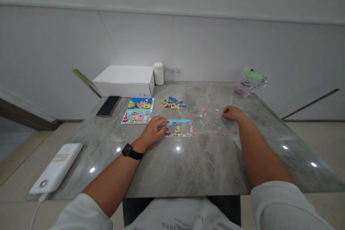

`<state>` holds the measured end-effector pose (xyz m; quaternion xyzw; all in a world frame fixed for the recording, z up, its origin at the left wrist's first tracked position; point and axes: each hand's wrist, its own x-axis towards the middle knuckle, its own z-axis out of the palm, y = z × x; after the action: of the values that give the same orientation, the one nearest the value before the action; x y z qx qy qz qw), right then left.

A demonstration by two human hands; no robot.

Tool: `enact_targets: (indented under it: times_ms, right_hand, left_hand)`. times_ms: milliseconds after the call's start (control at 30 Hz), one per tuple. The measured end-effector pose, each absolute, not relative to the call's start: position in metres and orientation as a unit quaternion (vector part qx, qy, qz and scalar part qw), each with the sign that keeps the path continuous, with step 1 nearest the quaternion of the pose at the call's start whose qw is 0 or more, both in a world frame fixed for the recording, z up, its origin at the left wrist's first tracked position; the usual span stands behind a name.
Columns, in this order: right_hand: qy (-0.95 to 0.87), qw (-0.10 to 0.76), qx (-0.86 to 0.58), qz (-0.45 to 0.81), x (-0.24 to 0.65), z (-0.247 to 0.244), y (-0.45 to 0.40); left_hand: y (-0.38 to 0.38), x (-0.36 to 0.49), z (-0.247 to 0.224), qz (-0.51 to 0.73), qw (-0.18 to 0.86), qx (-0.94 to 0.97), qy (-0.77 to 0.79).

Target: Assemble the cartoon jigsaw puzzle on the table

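Note:
A partly assembled jigsaw puzzle (176, 129) lies on the grey table, its frame joined and gaps inside. My left hand (155, 129) rests at its left edge, fingers curled; whether they hold a piece is hidden. Over the loose puzzle pieces (216, 133) spread on the right, my right hand (231, 113) pinches a small puzzle piece (223, 115) between its fingertips. Behind the puzzle sits a heap of mixed pieces (173, 103). The printed reference picture (137, 116) lies left of the heap, showing cartoon figures.
On the marble table (188, 172), a black phone (108, 106) and white box (124, 79) stand left. A white canister (158, 73) and clear glasses (176, 75) are at the back. A plastic bag (250, 81) lies back right, a white corded device (56, 168) front left.

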<state>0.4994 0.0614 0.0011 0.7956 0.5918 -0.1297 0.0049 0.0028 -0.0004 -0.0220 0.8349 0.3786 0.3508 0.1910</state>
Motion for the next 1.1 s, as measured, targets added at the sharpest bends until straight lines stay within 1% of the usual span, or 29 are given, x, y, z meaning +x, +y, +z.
enact_targets:
  times_ms: [133, 200, 267, 333, 400, 567, 733, 800, 900, 1000, 1100]
  right_hand:
    - [0.613, -0.018, 0.784, -0.102, 0.483, 0.012, 0.060]
    - [0.633, -0.061, 0.766, -0.099, 0.465, 0.020, 0.056]
    - [0.661, -0.128, 0.730, -0.116, 0.439, 0.026, 0.049]
    - [0.688, -0.209, 0.679, -0.151, 0.408, 0.028, 0.038]
    - [0.701, -0.265, 0.633, -0.196, 0.376, 0.024, 0.026]
    - [0.683, -0.342, 0.568, -0.308, 0.318, 0.000, 0.004]
    - [0.615, -0.440, 0.523, -0.394, 0.291, -0.015, -0.002]
    - [0.600, -0.457, 0.507, -0.417, 0.285, -0.017, -0.005]
    - [0.587, -0.461, 0.506, -0.433, 0.281, -0.019, -0.008]
    - [0.585, -0.467, 0.504, -0.430, 0.279, -0.024, -0.010]
    - [0.598, -0.470, 0.497, -0.418, 0.276, -0.029, -0.011]
  left_hand:
    - [-0.001, 0.004, -0.023, 0.355, 0.191, 0.836, 0.373]
    - [0.000, 0.004, -0.024, 0.354, 0.192, 0.836, 0.373]
    - [0.000, 0.004, -0.025, 0.350, 0.192, 0.837, 0.374]
    - [-0.001, 0.004, -0.025, 0.347, 0.192, 0.838, 0.374]
    - [-0.002, 0.004, -0.025, 0.348, 0.192, 0.839, 0.371]
    - [-0.004, 0.007, -0.022, 0.351, 0.197, 0.840, 0.363]
    - [-0.011, 0.015, -0.016, 0.365, 0.176, 0.839, 0.363]
    - [-0.016, 0.020, -0.010, 0.377, 0.165, 0.831, 0.375]
    - [-0.020, 0.030, 0.004, 0.381, 0.155, 0.826, 0.386]
    - [-0.017, 0.041, 0.016, 0.361, 0.155, 0.840, 0.374]
    - [-0.014, 0.052, 0.015, 0.347, 0.154, 0.848, 0.369]
